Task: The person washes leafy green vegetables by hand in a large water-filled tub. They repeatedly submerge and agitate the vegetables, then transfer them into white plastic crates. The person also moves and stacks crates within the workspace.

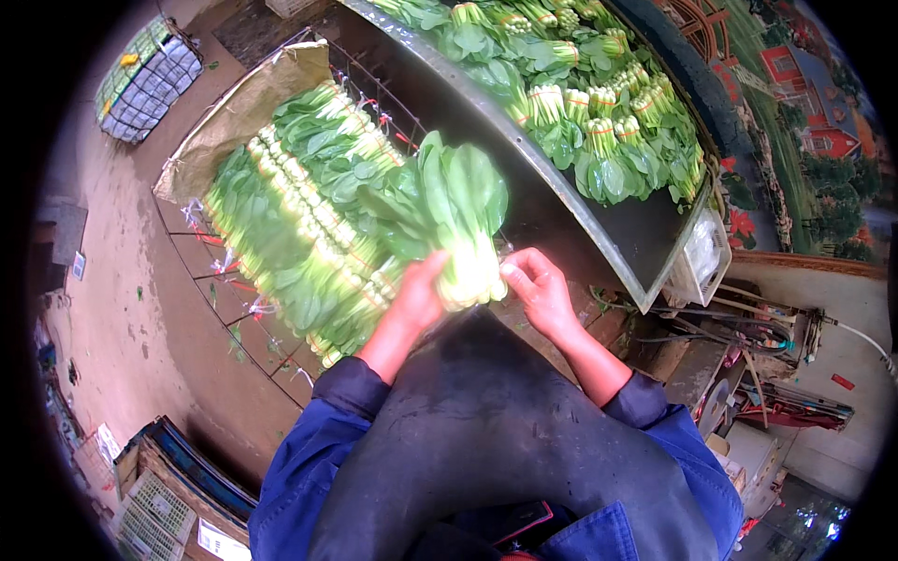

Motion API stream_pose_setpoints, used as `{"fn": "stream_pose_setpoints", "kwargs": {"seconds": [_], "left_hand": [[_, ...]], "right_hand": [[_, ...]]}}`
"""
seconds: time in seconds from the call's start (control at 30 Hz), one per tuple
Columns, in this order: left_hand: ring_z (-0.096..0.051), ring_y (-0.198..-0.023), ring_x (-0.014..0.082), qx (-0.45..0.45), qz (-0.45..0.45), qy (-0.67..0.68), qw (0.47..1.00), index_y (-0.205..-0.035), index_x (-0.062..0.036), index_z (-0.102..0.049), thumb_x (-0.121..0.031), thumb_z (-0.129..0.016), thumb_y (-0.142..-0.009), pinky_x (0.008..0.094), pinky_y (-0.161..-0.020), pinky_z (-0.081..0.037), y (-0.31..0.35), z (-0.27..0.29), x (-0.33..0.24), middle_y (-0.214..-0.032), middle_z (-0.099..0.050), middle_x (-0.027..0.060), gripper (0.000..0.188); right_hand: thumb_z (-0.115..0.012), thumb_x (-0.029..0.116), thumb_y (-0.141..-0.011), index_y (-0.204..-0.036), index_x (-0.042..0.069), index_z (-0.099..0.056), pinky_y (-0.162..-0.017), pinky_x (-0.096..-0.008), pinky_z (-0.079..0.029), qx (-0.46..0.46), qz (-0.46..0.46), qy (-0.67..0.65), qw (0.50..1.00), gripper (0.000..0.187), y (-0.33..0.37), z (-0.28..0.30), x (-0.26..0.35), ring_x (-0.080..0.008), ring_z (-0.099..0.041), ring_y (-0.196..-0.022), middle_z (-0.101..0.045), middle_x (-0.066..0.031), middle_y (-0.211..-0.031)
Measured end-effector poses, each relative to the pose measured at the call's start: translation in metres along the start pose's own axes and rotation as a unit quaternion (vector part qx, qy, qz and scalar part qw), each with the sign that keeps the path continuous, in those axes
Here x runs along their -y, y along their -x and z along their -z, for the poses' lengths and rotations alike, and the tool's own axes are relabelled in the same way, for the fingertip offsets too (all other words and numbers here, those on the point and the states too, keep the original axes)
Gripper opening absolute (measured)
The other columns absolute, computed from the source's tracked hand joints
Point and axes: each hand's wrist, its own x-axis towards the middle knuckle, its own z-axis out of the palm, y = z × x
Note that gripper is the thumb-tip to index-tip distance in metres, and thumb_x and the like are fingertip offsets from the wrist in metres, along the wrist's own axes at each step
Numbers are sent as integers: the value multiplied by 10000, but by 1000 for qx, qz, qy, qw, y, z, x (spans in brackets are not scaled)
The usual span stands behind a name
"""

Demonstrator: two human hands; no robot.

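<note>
A bunch of leafy greens (458,210), with pale stems and broad wet leaves, is held upright in front of my apron. My left hand (423,288) grips it from the left at the stems; some of its fingers are hidden behind the bunch. On the other side, my right hand (538,285) has thumb and fingers closed at the stem edge. Just left of the held bunch, a wire basket (229,323) contains rows of banded greens (313,210), stems packed together. At the upper right, more banded bunches (599,103) are heaped in a metal trough (524,150).
Brown paper (248,112) lines the basket's far end. A second loaded wire basket (150,79) stands at the far left. Plastic crates (154,519) sit at the lower left. A white crate (702,257) and hoses (739,323) are beside the trough's near corner.
</note>
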Motion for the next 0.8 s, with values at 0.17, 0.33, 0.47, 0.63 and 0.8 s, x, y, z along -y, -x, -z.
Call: {"fn": "stream_pose_setpoints", "kwargs": {"seconds": [0.17,0.33,0.47,0.63,0.8], "left_hand": [[-655,-1169,314,-5,16,104,994,-1393,61,-487,-304,-514,-1047,454,-999,-546,-3,-9,-2,-1332,-620,188,504],[-672,-1135,312,8,-12,33,999,-1382,65,-498,-313,-508,-1050,452,-993,-548,-4,1,-3,-1306,-637,181,503],[-678,-1122,308,-17,-18,2,1000,-1380,68,-499,-303,-511,-1053,455,-989,-549,-1,-2,-1,-1294,-644,177,495],[-651,-1167,294,-5,-32,49,998,-1386,50,-500,-291,-534,-1045,459,-1023,-517,0,-10,-5,-1314,-633,169,484],[-609,-1249,288,-51,-84,42,994,-1432,13,-472,-368,-518,-1049,460,-1106,-462,-11,5,-5,-1388,-602,154,542]], "right_hand": [[-634,188,-1020,-997,50,-587,-660,-239,-493,-78,46,-112,990,148,8,-5,-4,-72,-585,-708,-602,2,-811],[-646,206,-1008,-1014,51,-575,-619,-250,-511,-16,-38,-120,992,170,5,-6,7,-102,-623,-688,-622,-28,-822],[-670,177,-979,-1024,51,-576,-603,-260,-525,0,-92,-143,985,164,2,-2,1,-117,-628,-652,-627,-41,-824],[-671,79,-943,-1029,45,-575,-628,-277,-551,33,-135,-212,967,134,8,-3,6,-139,-647,-681,-639,-56,-842],[-670,23,-922,-1026,42,-586,-665,-296,-566,68,-158,-330,928,135,22,-13,0,-150,-662,-738,-654,-63,-870]]}}
